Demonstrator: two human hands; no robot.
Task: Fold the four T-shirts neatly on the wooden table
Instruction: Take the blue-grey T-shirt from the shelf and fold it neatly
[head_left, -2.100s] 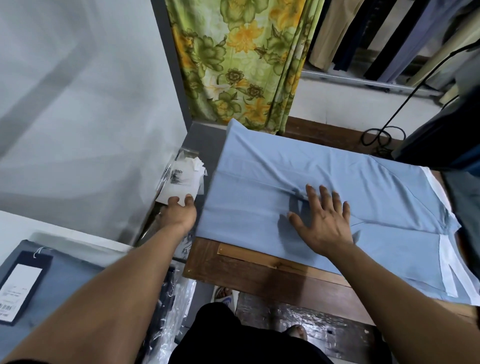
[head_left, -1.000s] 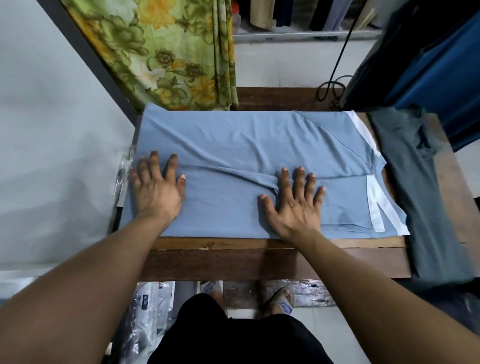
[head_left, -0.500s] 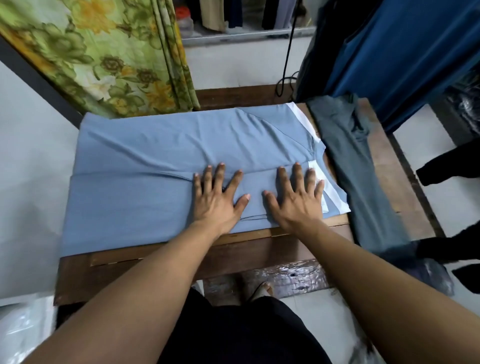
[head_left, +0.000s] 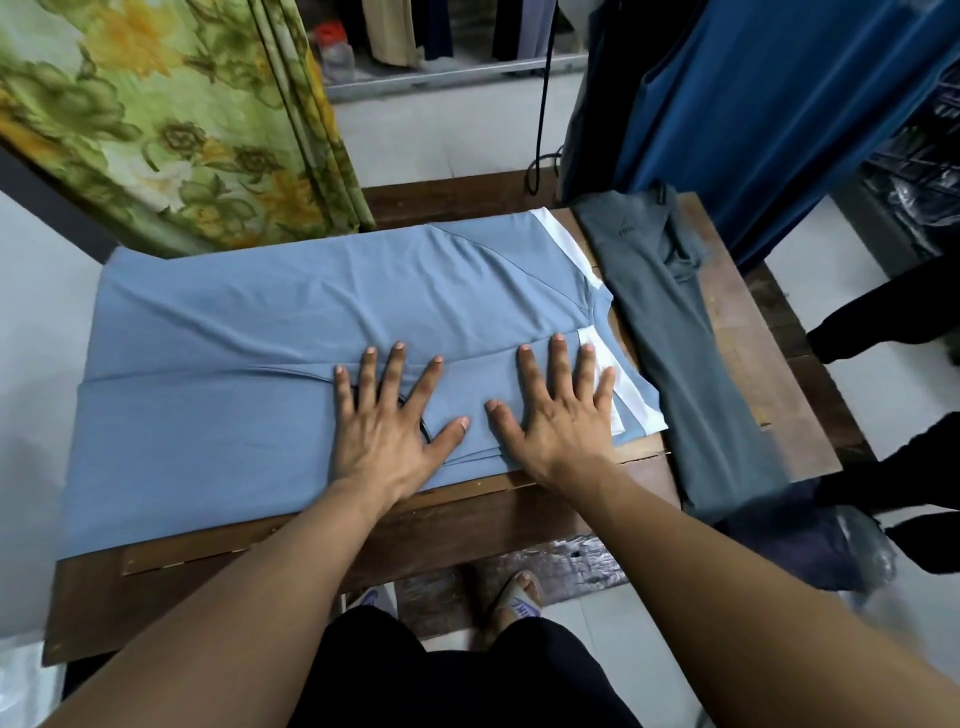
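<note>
**Head view**

1. A blue T-shirt (head_left: 249, 426) lay spread across the wooden table (head_left: 467, 530) and covered most of its top. The hem end pointed to the person's left and the neck end to the right.
2. The near long side of the shirt was folded over toward the middle. The folded edge ran lengthwise across the shirt from the left end to the hands.
3. White bands (head_left: 563, 236) marked the sleeve ends at the right end of the shirt.
4. The left grip (head_left: 387, 441) lay palm down on the folded layer, right of the shirt's middle. Its fingers (head_left: 427, 387) were straight and spread wide, and it pinched nothing.
5. The right grip (head_left: 563, 426) lay palm down just beside the left one, thumbs close but apart. Its fingers (head_left: 556, 364) were also straight and spread. The little finger rested on the near white band.
6. A grey T-shirt (head_left: 675, 338) lay lengthwise along the right side of the table, edge to edge with the blue shirt. Its near end hung over the table's front edge.
7. A flowered curtain (head_left: 182, 130) hung behind the table's far left corner. Dark blue cloth (head_left: 753, 104) hung behind the far right corner, and a black cable (head_left: 543, 104) dropped to the table's far edge.
8. Below the table, the person's black shorts (head_left: 467, 686) and a sandalled foot (head_left: 514, 597) were visible.
</note>
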